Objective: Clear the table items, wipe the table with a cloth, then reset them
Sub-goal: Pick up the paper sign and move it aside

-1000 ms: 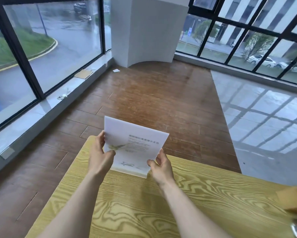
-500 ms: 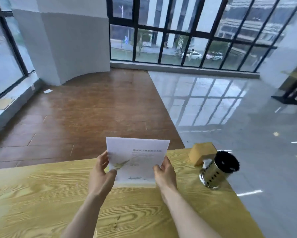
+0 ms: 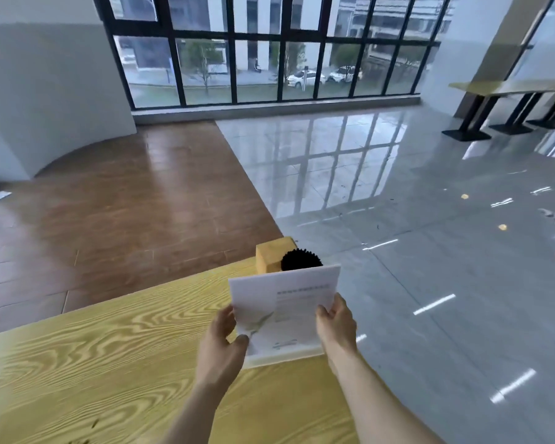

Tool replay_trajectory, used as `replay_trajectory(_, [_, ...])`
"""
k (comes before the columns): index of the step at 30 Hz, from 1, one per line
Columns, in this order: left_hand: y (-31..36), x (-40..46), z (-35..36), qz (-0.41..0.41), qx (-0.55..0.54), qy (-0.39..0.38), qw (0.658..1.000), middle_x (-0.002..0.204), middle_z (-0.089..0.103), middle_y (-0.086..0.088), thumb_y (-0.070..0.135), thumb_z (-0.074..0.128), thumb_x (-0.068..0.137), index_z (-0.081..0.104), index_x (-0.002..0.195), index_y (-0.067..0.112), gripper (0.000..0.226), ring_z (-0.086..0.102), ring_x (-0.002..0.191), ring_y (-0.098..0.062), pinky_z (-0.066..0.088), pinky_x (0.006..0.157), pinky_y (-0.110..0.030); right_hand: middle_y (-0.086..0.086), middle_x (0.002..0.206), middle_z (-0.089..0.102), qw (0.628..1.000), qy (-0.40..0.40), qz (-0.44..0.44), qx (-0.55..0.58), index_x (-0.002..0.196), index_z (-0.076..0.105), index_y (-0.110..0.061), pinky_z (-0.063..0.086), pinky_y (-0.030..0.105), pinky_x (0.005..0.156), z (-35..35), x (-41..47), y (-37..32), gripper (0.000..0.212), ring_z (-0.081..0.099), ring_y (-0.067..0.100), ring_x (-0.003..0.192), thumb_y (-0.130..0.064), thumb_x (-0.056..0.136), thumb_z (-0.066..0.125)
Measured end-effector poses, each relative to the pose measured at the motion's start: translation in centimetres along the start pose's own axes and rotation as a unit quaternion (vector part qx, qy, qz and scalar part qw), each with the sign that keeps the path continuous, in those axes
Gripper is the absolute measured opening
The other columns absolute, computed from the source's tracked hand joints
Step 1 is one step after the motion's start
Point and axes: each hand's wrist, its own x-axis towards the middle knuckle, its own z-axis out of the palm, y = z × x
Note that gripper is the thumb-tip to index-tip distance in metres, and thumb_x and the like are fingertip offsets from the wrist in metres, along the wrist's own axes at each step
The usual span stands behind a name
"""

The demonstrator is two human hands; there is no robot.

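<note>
I hold a white printed card [image 3: 289, 310] upright over the far right part of the yellow wood-grain table [image 3: 109, 363]. My left hand [image 3: 223, 344] grips its left edge and my right hand [image 3: 335, 322] grips its right edge. Just behind the card stand a tan wooden box [image 3: 268, 256] and a container with a dark, bristly top [image 3: 300, 259], whose lower part the card hides. No cloth is in view.
The table's right edge runs beside my right forearm, with glossy grey floor [image 3: 430, 219] beyond it. Brown wood flooring [image 3: 125, 203] lies past the far edge. More tables on black legs [image 3: 507, 104] stand far right. A white pillar [image 3: 45, 91] stands at the left.
The card, still held in both hands, has moved right along the table and now stands in front of the box and the container. My view has swung right.
</note>
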Motion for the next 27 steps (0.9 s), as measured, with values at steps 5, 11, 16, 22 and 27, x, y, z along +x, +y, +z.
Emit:
replay_trajectory(5, [1.1, -0.8, 4.6, -0.008, 0.011, -0.022, 1.000, 0.130, 0.062, 0.009, -0.003, 0.056, 0.084, 0.049, 0.141, 0.024, 0.063, 0.056, 0.128, -0.011, 0.048, 0.102, -0.035, 0.011, 0.131, 0.065, 0.999, 0.000, 0.033, 0.003, 0.142, 0.046, -0.019, 0.053, 0.051, 0.096, -3.3, 3.1, 1.2, 0.051, 0.063, 0.036, 0.114, -0.022, 0.091, 0.050])
replay_trajectory(11, [1.6, -1.2, 7.3, -0.018, 0.027, -0.029, 0.999, 0.133, 0.063, 0.011, -0.003, 0.055, 0.082, 0.049, 0.141, 0.026, 0.066, 0.055, 0.129, -0.008, 0.048, 0.104, -0.035, 0.013, 0.116, 0.068, 0.998, -0.009, 0.050, 0.036, 0.132, 0.049, -0.025, 0.052, 0.048, 0.078, -5.0, 5.4, 1.6, 0.049, 0.065, 0.036, 0.093, -0.023, 0.083, 0.049])
replay_trajectory(16, [1.8, -1.2, 7.7, -0.020, 0.049, -0.020, 0.998, 0.134, 0.064, 0.010, -0.004, 0.056, 0.084, 0.048, 0.141, 0.028, 0.065, 0.055, 0.130, -0.008, 0.050, 0.099, -0.033, 0.008, 0.119, 0.068, 0.998, -0.021, 0.041, 0.037, 0.135, 0.048, -0.027, 0.054, 0.047, 0.085, -5.4, 6.0, 1.9, 0.050, 0.064, 0.031, 0.097, -0.021, 0.086, 0.050])
replay_trajectory(22, [1.6, -1.3, 7.4, -0.025, 0.070, -0.014, 0.997, 0.139, 0.062, 0.008, 0.000, 0.057, 0.087, 0.039, 0.149, 0.033, 0.072, 0.053, 0.134, -0.012, 0.048, 0.095, -0.033, 0.009, 0.144, 0.056, 0.998, -0.010, 0.044, 0.032, 0.155, 0.030, -0.028, 0.048, 0.055, 0.106, -4.9, 5.3, 2.2, 0.065, 0.058, 0.036, 0.124, -0.017, 0.094, 0.052])
replay_trajectory(27, [1.1, -1.4, 6.9, -0.023, 0.079, -0.017, 0.996, 0.146, 0.056, 0.003, 0.004, 0.058, 0.089, 0.037, 0.151, 0.033, 0.072, 0.048, 0.139, -0.013, 0.047, 0.103, -0.037, 0.012, 0.158, 0.042, 0.998, -0.003, 0.062, 0.010, 0.161, 0.016, -0.024, 0.042, 0.054, 0.112, -4.5, 4.7, 2.8, 0.073, 0.048, 0.038, 0.138, -0.022, 0.098, 0.051])
